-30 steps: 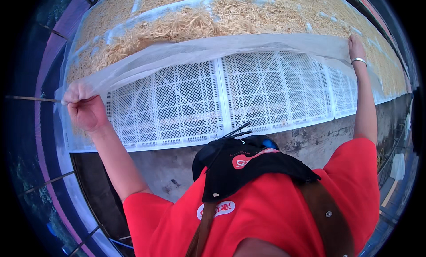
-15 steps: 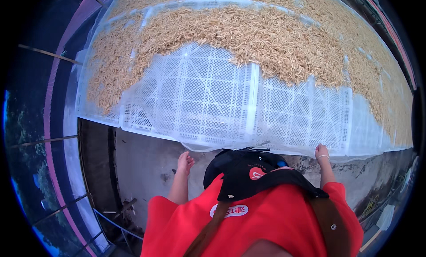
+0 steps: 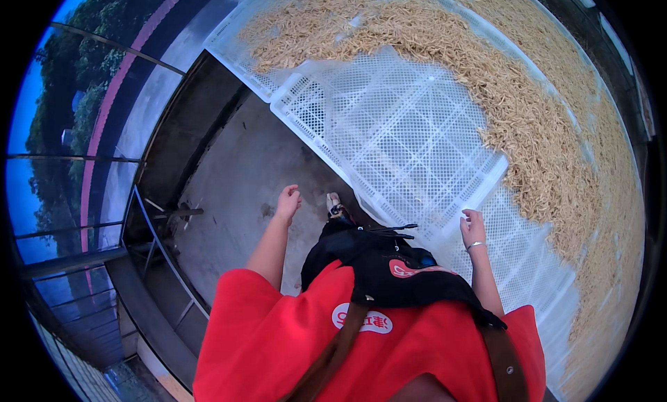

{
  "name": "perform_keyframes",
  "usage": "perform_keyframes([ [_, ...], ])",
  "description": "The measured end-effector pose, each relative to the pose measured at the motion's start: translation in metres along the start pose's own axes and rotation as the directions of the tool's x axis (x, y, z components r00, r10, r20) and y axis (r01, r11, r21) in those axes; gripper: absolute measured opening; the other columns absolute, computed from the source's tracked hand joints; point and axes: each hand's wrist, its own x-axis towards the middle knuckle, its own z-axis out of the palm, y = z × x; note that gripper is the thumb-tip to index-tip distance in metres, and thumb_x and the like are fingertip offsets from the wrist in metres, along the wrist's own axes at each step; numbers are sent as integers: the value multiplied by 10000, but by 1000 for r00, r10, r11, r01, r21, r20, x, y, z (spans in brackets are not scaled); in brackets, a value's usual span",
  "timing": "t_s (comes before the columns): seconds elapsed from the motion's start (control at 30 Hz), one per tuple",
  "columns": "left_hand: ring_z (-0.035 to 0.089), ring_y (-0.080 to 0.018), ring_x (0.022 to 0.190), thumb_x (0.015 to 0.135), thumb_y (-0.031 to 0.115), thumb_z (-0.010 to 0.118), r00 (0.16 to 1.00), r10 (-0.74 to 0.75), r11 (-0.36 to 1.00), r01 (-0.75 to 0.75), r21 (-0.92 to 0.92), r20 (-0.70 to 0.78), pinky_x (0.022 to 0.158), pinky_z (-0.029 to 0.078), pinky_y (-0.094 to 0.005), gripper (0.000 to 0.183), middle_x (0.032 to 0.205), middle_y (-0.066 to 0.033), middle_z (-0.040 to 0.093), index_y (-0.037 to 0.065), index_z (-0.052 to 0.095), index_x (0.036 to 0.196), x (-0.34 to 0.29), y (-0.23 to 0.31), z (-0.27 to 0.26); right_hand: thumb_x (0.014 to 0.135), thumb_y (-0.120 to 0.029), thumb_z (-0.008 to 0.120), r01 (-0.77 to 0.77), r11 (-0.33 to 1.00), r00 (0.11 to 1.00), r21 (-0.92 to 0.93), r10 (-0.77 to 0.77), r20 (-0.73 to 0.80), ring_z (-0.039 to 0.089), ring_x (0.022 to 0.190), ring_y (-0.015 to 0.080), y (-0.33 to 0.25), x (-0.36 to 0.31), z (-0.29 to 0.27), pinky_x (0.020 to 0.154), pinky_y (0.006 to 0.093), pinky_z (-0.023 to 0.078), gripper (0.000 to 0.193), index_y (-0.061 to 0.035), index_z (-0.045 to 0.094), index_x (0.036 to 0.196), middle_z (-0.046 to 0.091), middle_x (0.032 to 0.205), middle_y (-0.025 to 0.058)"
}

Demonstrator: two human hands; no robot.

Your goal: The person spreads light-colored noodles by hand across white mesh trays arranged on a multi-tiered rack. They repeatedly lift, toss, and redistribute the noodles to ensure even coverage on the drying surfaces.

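My left hand hangs in the air over the concrete floor, its fingers loosely bent and apart, with nothing visible in it. Above the near edge of the white mesh trays is my right hand, thumb and fingers apart, also without anything visible in it. Whether it touches the mesh I cannot tell. A thin bracelet circles the right wrist. Thin, pale-brown dried strips lie spread over the far and right parts of the trays, while the near part shows bare white netting.
The grey concrete floor lies to the left of the trays, where a foot shows. A blue metal rail runs along the left side. Beyond it are a pink strip, dark bars and trees.
My view and body have turned left, so the trays now slant away to the right and more floor shows. Both hands stay raised, and my right hand now appears over the trays.
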Motion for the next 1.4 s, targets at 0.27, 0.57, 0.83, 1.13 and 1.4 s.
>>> perform_keyframes([
  [0.27, 556, -153, 877, 933, 217, 504, 990, -105, 933, 66, -353, -95, 732, 495, -278, 351, 1093, -58, 531, 93, 485, 1262, 121, 31, -194, 804, -179, 634, 367, 925, 925, -99, -352, 141, 528, 1013, 330, -244, 119, 156, 889, 398, 440, 289, -65, 585, 1065, 563, 1023, 147],
  [0.57, 569, -156, 847, 933, 196, 515, 990, 36, 884, -96, -457, -138, 696, 509, -276, 385, 1053, -86, 561, 27, 455, 1274, 297, 184, -345, 733, -164, 672, 639, 747, 769, -186, -613, 182, 480, 1113, 296, -498, 250, 321, 958, 408, 384, 372, -82, 581, 1085, 542, 1110, 116],
  [0.83, 558, -127, 835, 879, 187, 625, 996, 82, 895, -84, -439, -24, 651, 504, -241, 467, 1006, -64, 570, -6, 449, 1266, 484, 338, -314, 795, -121, 563, 541, 653, 831, -530, -514, 214, 364, 1286, 278, -566, 354, 430, 1083, 499, 238, 417, -95, 540, 1210, 507, 1237, 111],
  [1.13, 587, -205, 799, 833, 172, 646, 992, -21, 936, -24, -351, -125, 641, 488, -320, 469, 1044, -141, 573, -48, 462, 1204, 664, 416, -331, 772, -163, 610, 136, 685, 963, -716, 78, 258, 470, 1128, 224, -587, 422, 453, 888, 430, 358, 370, -127, 555, 1136, 552, 1104, 58],
  [1.4, 609, -206, 749, 880, 267, 567, 959, -208, 960, 238, -147, 193, 605, 514, -338, 300, 938, -104, 622, 33, 550, 1067, 810, 438, -341, 796, -146, 563, -261, 749, 914, -609, 395, 95, 551, 1055, 229, -605, 426, 479, 858, 404, 425, 255, -120, 601, 1047, 590, 1064, 73],
])
